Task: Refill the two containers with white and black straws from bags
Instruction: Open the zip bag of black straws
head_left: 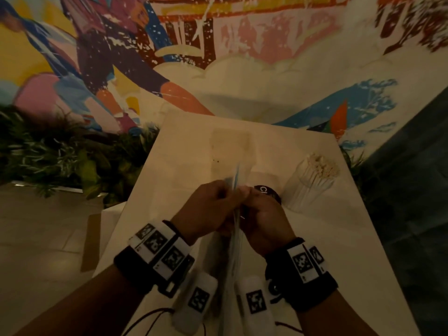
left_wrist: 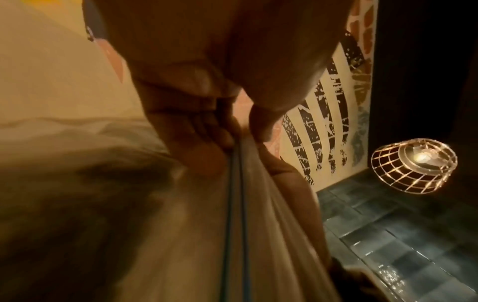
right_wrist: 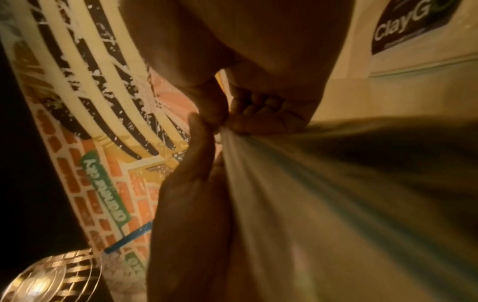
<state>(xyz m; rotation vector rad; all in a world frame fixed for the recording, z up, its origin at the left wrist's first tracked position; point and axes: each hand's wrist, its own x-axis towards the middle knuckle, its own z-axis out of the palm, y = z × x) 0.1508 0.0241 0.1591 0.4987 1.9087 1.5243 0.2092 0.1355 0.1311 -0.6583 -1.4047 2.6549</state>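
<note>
I see my left hand (head_left: 206, 209) and right hand (head_left: 264, 221) both pinch the thin clear plastic bag (head_left: 234, 241) tight | bag at 6 o'clock on white table (head_left: 327, 238) | clear round cup of white straws (head_left: 312, 180) at 2 o'clock

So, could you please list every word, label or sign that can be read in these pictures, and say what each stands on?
"ClayG": white letters on the black sticker on the table; the rest is cut off by the frame edge, and the small line under it is too blurred.
"Cl": the same sticker in the head view, mostly hidden behind the right hand.
Green banner on the mural: lettering upside down, unreadable.
Wristband markers: patterns, no text.
</note>
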